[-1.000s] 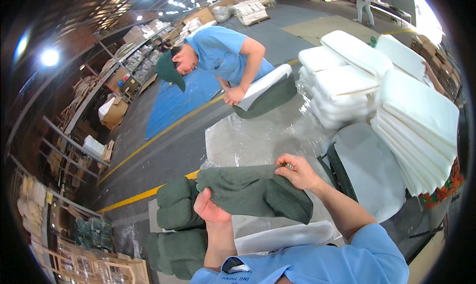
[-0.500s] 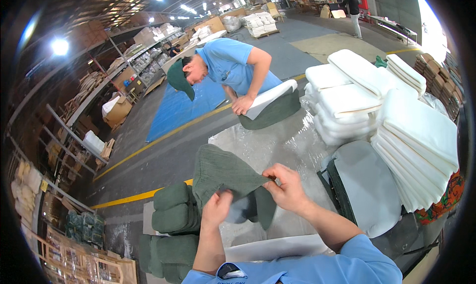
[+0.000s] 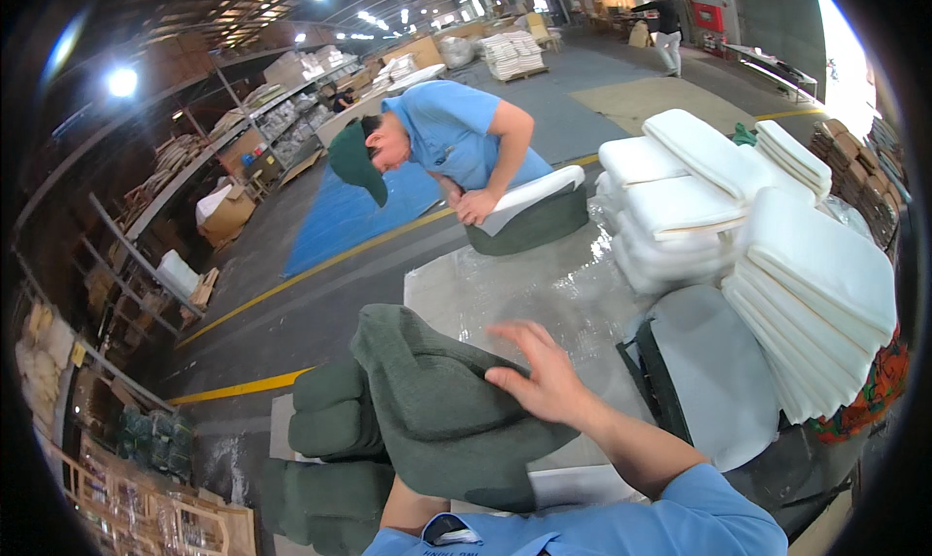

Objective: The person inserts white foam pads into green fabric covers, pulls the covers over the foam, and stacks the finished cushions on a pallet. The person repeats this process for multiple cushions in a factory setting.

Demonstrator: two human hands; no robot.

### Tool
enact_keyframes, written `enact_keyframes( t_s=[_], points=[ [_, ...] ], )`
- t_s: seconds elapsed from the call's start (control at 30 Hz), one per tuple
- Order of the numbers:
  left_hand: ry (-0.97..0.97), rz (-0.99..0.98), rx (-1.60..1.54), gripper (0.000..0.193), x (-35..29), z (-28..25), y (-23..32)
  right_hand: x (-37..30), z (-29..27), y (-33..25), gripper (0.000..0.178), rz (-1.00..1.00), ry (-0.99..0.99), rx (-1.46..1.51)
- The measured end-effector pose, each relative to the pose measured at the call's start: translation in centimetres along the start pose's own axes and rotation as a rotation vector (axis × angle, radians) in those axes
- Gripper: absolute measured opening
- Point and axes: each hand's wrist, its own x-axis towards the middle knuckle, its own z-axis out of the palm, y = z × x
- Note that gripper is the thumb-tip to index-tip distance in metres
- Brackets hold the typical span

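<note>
Your plastic-covered worktable (image 3: 524,289) carries stacked white foam pads (image 3: 811,289) on its right, probably for easy reach. The dark green fabric cover (image 3: 437,391) hangs over your left forearm, above the table's near left. Your left hand is hidden behind it, seemingly propping it up; I cannot tell how those fingers stand. Your right hand (image 3: 539,372) has fingers spread, pinching nothing, its thumb overlapping the cover's edge; contact is unclear.

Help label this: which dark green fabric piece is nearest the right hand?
The loose, rumpled dark green fabric piece beside the right hand, hiding the left hand; the folded dark green bundles lie farther left, the co-worker's dark green piece farther away.
</note>
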Motion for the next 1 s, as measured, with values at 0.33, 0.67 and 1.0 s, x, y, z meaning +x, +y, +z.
enact_keyframes(
  t_s=[0.33,0.67,1.0],
  points=[
    [0.009,0.002,0.219,0.055,-1.0,1.8,0.9,-1.3,-0.7,4.8,0.029,0.25,-0.173,0.143],
    [0.005,-0.025,0.274,0.055,-0.7,2.4,0.3,0.1,-2.6,5.0,0.031,0.213,-0.009,-0.046],
    [0.002,-0.026,0.283,0.055,-1.0,3.0,0.6,2.8,-3.0,-1.4,0.057,0.166,0.042,0.146]
  ],
)
